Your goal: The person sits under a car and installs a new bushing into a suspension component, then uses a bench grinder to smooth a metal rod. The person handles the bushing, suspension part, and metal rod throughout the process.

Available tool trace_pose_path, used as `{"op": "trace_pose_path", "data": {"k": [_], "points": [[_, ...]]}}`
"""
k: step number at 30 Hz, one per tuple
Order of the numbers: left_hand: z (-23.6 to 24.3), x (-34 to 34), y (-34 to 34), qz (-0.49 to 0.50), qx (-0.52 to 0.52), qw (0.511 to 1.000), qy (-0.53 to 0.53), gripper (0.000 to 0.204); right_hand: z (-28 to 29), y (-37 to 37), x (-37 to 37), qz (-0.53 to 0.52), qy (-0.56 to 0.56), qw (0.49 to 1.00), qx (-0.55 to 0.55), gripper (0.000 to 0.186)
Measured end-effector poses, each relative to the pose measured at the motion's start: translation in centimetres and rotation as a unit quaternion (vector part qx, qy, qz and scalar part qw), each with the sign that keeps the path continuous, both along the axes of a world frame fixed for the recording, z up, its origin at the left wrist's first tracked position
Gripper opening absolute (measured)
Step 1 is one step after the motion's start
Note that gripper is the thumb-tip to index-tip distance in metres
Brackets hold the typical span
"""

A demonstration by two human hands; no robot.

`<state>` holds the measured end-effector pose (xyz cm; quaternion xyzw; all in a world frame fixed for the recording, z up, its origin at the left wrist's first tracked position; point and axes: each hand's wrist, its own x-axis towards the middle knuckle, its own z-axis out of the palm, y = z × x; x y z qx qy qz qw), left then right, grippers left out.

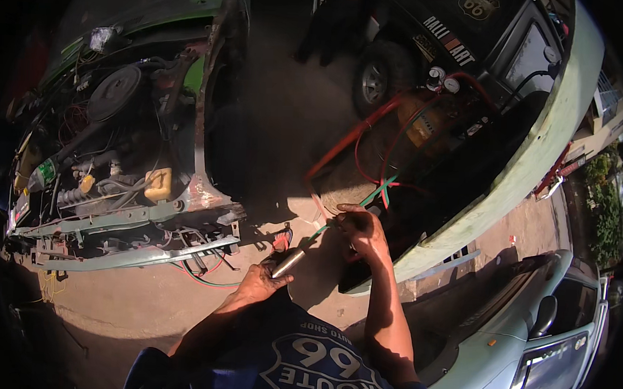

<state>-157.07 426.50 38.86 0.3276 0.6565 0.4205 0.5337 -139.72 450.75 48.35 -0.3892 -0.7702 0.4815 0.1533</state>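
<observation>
Bare, shiny metal catches the sun in the left hand (263, 282): its fingers are curled shut around the lower end of a silver metal torch handle (288, 264), a short tube that slants up and to the right out of the fist. From the tube's upper end a thin green hose (368, 196) runs on up and to the right, paired with a red hose (351, 135) — the two cross just above the right hand (361, 229).

The right hand lies a little above and to the right of the left, fingers bent and pinched closed on the green hose where it passes beside the torch; just how tightly it grips I cannot tell, since the palm is in shadow. Both hoses lead back to a rusty orange gas cylinder (423, 126) with two round white gauges (444, 79) at its top, lying in deep shade under the pale green car body panel (539, 150) that curves down the right side.

To the left stands a stripped green car with its engine bay open (117, 135) — a yellow plastic reservoir (158, 184) sits at its near edge. A silver car (529, 340) fills the lower right corner, on sunlit concrete floor (143, 305).
</observation>
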Motion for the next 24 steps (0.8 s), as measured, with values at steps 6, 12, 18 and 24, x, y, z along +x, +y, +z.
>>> {"op": "trace_pose_path", "data": {"k": [6, 12, 18, 24], "points": [[4.7, -10.1, 20.4, -0.023, -0.033, 0.978, 0.203, 0.045, -9.0, 24.8, -6.3, -0.047, 0.018, 0.994, 0.097, 0.036], [5.8, -17.6, 31.1, 0.076, 0.029, 0.98, 0.18, 0.051, -15.4, 39.2, -7.4, 0.024, -0.319, 0.925, 0.204, 0.034], [3.8, -25.9, 39.8, 0.08, -0.044, 0.956, 0.278, 0.055, -19.9, 46.5, -11.2, 0.223, -0.366, 0.842, 0.328, 0.026], [1.7, -37.9, 52.3, 0.019, -0.094, 0.943, 0.318, 0.055, -20.5, 55.7, -23.8, 0.074, -0.185, 0.967, 0.159, 0.028]]}}
